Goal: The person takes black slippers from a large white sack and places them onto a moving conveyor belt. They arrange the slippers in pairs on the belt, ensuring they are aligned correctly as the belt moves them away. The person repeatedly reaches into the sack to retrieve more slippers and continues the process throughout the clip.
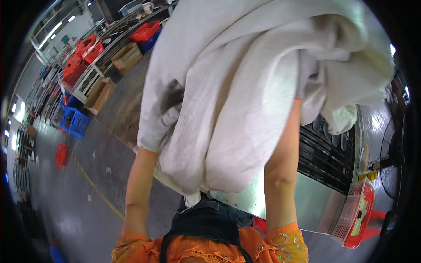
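Observation:
A large white cloth (245, 96) is raised in front of me, bunched in thick hanging folds that fill the upper middle of the head view. My left hand (160, 125), in a grey-white glove with dark, soiled fingers, grips the cloth's left side. On the other side my right hand (308, 72), gloved too, is lifted higher and closed in the cloth; folds cover most of its fingers. The cloth's lower edge hangs in front of my dark apron (201, 223).
A metal machine with a dark slatted bed (326, 153) stands right of me. Beside it are a red-and-white basket (357, 215) and a floor fan (390, 153). To the left are a worn table (127, 101), cardboard boxes (100, 94), a blue crate (74, 122) and red baskets (92, 50).

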A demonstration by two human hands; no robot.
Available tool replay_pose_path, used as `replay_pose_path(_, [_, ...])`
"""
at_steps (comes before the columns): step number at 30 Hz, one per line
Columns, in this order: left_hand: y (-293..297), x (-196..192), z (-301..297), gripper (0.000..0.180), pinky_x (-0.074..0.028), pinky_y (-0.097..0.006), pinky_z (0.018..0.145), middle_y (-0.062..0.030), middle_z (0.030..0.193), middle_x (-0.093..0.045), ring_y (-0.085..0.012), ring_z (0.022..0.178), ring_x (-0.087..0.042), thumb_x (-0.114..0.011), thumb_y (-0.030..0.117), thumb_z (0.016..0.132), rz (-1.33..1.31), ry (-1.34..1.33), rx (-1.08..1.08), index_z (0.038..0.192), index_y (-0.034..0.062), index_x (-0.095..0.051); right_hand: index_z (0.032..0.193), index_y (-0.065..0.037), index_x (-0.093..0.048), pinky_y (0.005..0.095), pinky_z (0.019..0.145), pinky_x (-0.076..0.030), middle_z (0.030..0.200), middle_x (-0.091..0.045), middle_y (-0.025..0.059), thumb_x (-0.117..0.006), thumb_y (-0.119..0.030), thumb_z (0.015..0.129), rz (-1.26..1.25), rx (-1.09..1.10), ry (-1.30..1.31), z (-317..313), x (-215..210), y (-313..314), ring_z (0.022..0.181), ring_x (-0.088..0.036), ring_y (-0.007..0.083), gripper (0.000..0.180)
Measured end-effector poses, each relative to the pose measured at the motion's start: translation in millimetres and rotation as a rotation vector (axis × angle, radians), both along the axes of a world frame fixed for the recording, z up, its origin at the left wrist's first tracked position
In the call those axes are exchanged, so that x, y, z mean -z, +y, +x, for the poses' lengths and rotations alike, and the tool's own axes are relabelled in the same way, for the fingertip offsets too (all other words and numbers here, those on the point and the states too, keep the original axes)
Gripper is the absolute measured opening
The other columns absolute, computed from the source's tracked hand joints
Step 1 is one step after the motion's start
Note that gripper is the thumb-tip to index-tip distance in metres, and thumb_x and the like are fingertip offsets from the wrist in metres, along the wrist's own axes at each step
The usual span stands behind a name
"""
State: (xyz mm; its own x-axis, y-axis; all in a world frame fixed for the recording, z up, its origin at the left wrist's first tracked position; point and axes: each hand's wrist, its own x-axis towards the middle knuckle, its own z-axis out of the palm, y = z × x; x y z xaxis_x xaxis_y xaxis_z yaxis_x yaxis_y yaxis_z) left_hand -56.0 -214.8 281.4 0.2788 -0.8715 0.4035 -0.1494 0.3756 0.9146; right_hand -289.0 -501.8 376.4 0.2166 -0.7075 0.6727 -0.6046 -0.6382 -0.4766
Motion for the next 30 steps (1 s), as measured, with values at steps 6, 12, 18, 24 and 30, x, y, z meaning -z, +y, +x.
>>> replay_pose_path(6, [74,71,-13,0.093,-0.037,-0.038,0.112,-0.0136,0.146,-0.048,-0.0239,0.133,-0.048,-0.076,0.048,0.086,0.167,0.136,-0.104,0.154,0.0017,-0.032,0.126,-0.002,-0.057,0.0434,0.104,-0.045,0.122,-0.061,0.0201,-0.076,-0.034,0.079,0.259,-0.600,0.092,91,101,177,0.115,-0.059,0.0385,0.060])
replay_pose_path(12, [189,144,6,0.089,-0.036,-0.038,0.113,-0.0136,0.146,-0.048,-0.0246,0.134,-0.047,-0.076,0.044,0.086,0.267,0.333,-0.638,0.153,0.0024,-0.034,0.125,-0.002,-0.057,0.0433,0.103,-0.045,0.121,-0.061,0.0202,-0.076,-0.034,0.079,0.650,-1.167,0.350,81,146,315,0.115,-0.059,0.0386,0.060])
replay_pose_path(18, [324,190,17,0.084,-0.035,-0.038,0.114,-0.0136,0.146,-0.048,-0.0252,0.135,-0.046,-0.075,0.040,0.087,0.346,0.389,-1.086,0.151,0.0031,-0.036,0.135,-0.001,-0.052,0.0431,0.097,-0.049,0.125,-0.061,0.0205,-0.073,-0.037,0.090,0.904,-0.931,0.071,40,243,329,0.116,-0.060,0.0329,0.062])
replay_pose_path(24, [375,249,-5,0.080,-0.033,-0.038,0.115,-0.0137,0.147,-0.048,-0.0259,0.136,-0.045,-0.075,0.036,0.087,0.445,0.470,-1.212,0.150,0.0038,-0.039,0.148,-0.003,-0.037,0.0505,0.098,-0.047,0.140,-0.051,0.0162,-0.068,-0.064,0.085,2.779,-1.302,-0.195,39,350,399,0.112,-0.058,0.0362,0.093])
replay_pose_path(30, [390,287,-19,0.075,-0.032,-0.039,0.116,-0.0137,0.147,-0.048,-0.0265,0.138,-0.044,-0.074,0.032,0.087,0.523,0.435,-1.226,0.148,0.0045,-0.041,0.136,-0.001,-0.049,0.0473,0.097,-0.048,0.129,-0.058,0.0179,-0.067,-0.048,0.086,2.325,-1.460,-0.360,159,270,407,0.110,-0.061,0.0366,0.071])
